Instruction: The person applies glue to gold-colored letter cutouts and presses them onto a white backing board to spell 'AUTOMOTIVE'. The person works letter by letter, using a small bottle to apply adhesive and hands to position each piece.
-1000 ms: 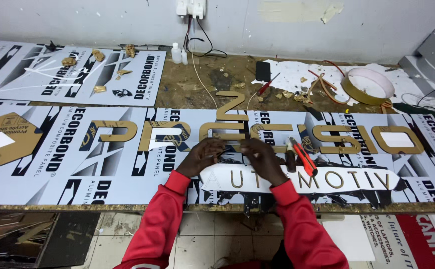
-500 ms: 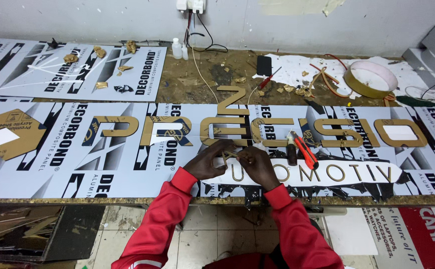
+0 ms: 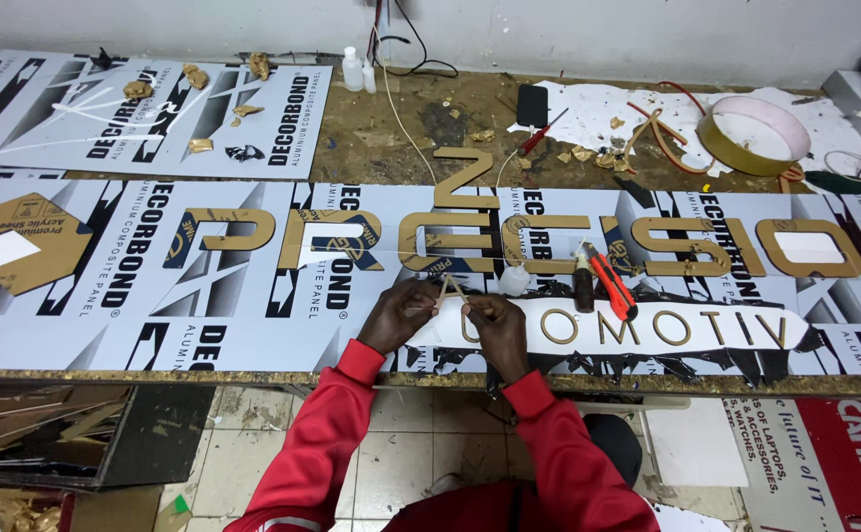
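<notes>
— Standing behind the worker, what do you see in those hands?

— Both pinch one small gold letter (image 3: 451, 292), a pointed, A-shaped piece, just below the middle of the frame. The left hand (image 3: 400, 315) grips its left leg with thumb and fingertips; the right hand (image 3: 497, 325) holds the right leg the same way. Neither hand is loose.

— Where is the letter sitting?

— At the left end of a long white strip (image 3: 637, 330) that runs right along the lower middle, with a row of thin gold letters already on it. Whether the piece touches the strip or is held just above it, I can't quite tell from here.

— And around them?

— Above the hands, large gold letters (image 3: 539, 241) lie in a row across printed panel sheets (image 3: 135, 296) covering the workbench. A red-handled knife (image 3: 612, 284) rests just right of the hands, beside a dark tool. Up in the top centre sits a black phone (image 3: 532, 104) with a red screwdriver (image 3: 543, 132) near it, and a small white bottle (image 3: 352, 69) stands left of those. A gold-edged roll of tape (image 3: 752, 134) lies at the upper right. The sleeves are red.
</notes>
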